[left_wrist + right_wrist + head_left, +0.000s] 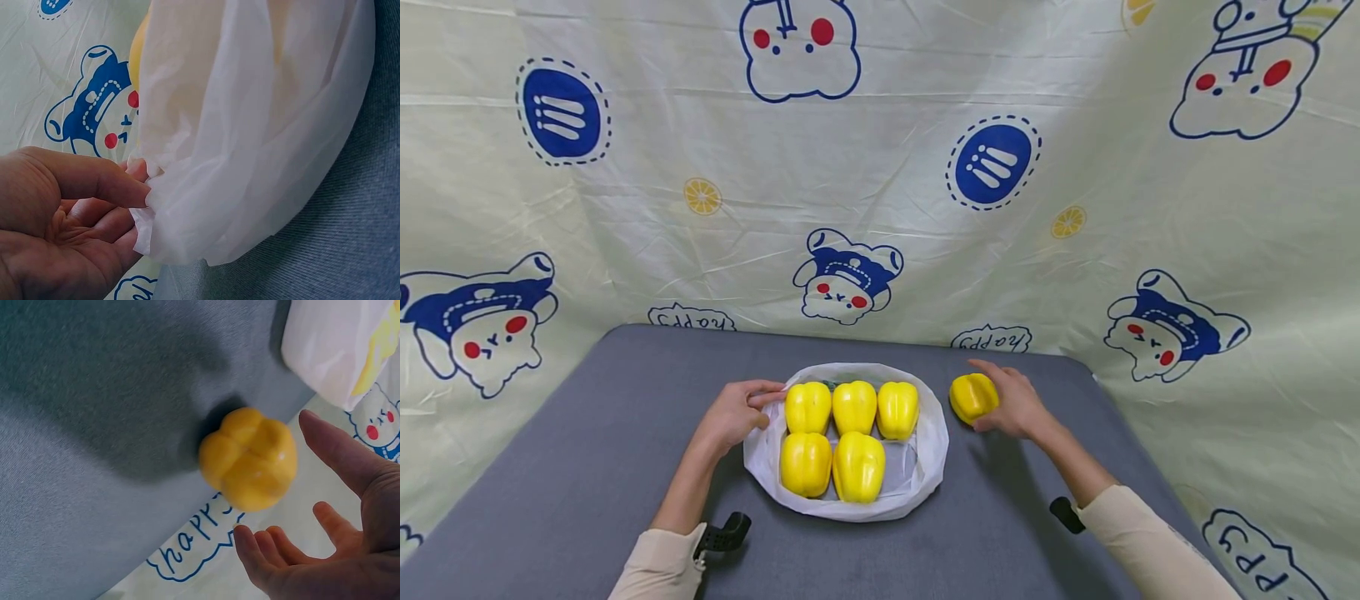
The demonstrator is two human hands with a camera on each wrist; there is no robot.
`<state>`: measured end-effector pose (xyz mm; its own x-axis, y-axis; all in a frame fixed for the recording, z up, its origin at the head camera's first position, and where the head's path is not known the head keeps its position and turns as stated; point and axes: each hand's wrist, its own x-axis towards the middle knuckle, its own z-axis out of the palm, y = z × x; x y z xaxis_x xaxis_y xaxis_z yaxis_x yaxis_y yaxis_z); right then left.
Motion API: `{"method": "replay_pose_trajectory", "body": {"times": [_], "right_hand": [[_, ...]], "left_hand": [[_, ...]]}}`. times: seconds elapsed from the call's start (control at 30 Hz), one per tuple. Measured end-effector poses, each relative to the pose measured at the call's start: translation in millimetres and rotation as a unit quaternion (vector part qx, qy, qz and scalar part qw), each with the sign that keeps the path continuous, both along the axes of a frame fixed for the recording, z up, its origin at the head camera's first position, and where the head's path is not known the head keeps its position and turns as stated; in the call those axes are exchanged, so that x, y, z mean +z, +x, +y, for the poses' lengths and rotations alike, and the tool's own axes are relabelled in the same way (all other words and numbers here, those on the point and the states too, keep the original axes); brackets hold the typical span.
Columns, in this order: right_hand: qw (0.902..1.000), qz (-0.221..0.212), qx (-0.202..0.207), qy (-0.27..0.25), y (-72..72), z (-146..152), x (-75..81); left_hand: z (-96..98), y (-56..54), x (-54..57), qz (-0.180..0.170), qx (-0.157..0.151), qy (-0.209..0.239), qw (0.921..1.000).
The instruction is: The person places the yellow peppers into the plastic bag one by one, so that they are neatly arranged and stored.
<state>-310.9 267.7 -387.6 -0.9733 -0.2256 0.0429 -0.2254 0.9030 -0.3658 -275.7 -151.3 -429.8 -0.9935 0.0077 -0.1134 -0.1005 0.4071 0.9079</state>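
A white plastic bag point(931, 442), its rim spread wide, sits at the middle of the grey table with several yellow bell peppers point(853, 406) inside in two rows. My left hand point(733, 417) is at the bag's left side. In the left wrist view, its thumb and fingers pinch a fold of the thin plastic point(206, 206). To the right of the bag, one more yellow bell pepper point(973, 397) rests on the table. Around this pepper's right side, my right hand point(1017, 402) spreads its fingers; the right wrist view shows a gap between the fingertips point(310, 422) and the pepper.
The grey tabletop point(625, 467) extends on both sides of the bag and in front of it. A pale printed curtain point(880, 192) hangs behind the table's back edge and along its sides. A black strap point(724, 533) is on the left wrist.
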Motion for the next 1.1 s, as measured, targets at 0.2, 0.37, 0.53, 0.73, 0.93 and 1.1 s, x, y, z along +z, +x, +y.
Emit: {"method": "replay_pose_trajectory", "body": {"times": [0.2,0.37,0.53,0.73,0.93,1.1], "right_hand": [[0.9998,-0.013,-0.002,0.016,-9.1,3,-3.5],[0.9993,-0.027,0.003,0.026,-15.7,5,-5.1],[0.9987,-0.033,0.012,0.037,-21.0,7,-7.1],[0.9984,-0.033,0.023,0.040,-25.7,9,-9.6],[0.9979,-0.042,0.025,0.042,-27.8,12,-12.8],[0.9976,-0.051,0.020,0.042,-28.8,13,-13.7]], "left_hand": [[-0.3,-0.7,-0.4,0.001,0.000,-0.001,1.0000],[-0.1,-0.5,0.0,0.003,0.000,-0.005,1.0000],[0.2,-0.1,-0.2,0.005,0.000,-0.005,1.0000],[0.1,-0.1,-0.6,0.006,0.000,-0.005,1.0000],[0.1,-0.4,-1.6,0.007,0.001,-0.009,0.9999],[-0.2,-0.6,-1.8,0.008,-0.003,-0.005,1.0000]]}}
